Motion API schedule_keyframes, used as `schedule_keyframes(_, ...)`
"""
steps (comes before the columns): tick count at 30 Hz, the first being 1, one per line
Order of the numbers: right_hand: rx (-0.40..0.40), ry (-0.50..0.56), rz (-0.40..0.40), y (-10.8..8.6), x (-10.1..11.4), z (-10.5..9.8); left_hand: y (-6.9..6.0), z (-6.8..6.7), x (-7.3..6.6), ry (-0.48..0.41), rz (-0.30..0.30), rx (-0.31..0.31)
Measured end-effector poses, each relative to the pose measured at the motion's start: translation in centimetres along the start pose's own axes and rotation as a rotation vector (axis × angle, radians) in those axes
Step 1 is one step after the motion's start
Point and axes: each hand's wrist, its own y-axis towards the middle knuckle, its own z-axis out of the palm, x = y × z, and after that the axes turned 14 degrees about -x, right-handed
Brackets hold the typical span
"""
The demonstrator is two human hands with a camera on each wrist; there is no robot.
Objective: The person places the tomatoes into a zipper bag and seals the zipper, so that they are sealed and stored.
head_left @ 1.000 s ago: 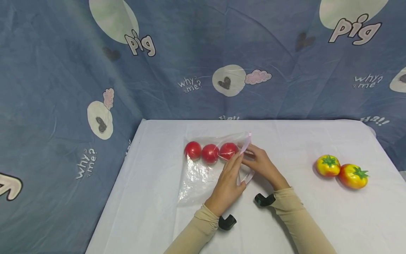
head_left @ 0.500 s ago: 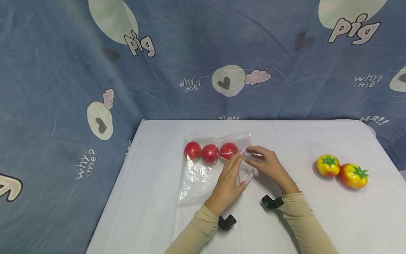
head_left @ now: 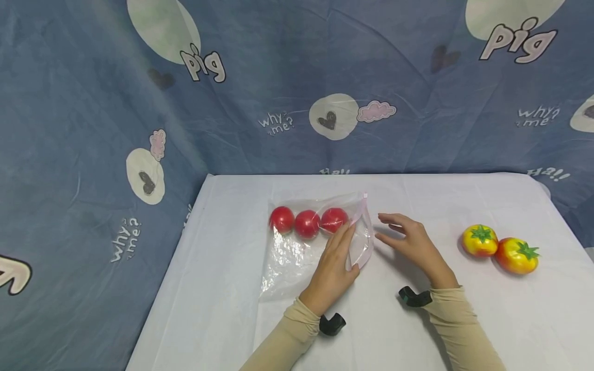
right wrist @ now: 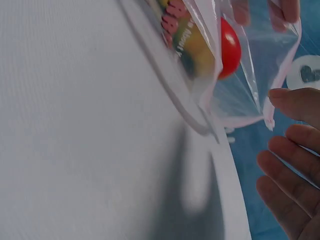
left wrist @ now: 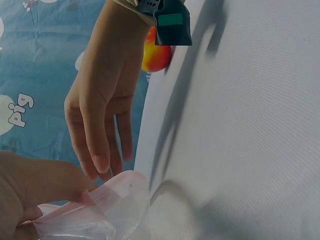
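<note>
In the head view's centre is one clear bag [head_left: 283, 263] holding three red balls [head_left: 307, 224]. There are two hands, a left hand [head_left: 330, 270] and a right hand [head_left: 415, 245], in two sleeves [head_left: 464, 324], with two black wrist devices [head_left: 332, 324]. Two yellow-red tomatoes [head_left: 480, 241] sit at the right. The backdrop [head_left: 250, 72] carries two "pig" prints [head_left: 518, 41] along the top, three "why me?" prints [head_left: 276, 123] and two pink clouds [head_left: 377, 111].

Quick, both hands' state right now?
Left hand: closed on the bag, at its edge.
Right hand: open, holding nothing.
</note>
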Motion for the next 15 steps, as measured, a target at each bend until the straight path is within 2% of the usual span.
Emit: schedule_keyframes(15,-0.044,-0.205,-0.018,-0.5,-0.2,-3.0,0.0,-0.1,-0.1,-0.002,-0.007,-0.002)
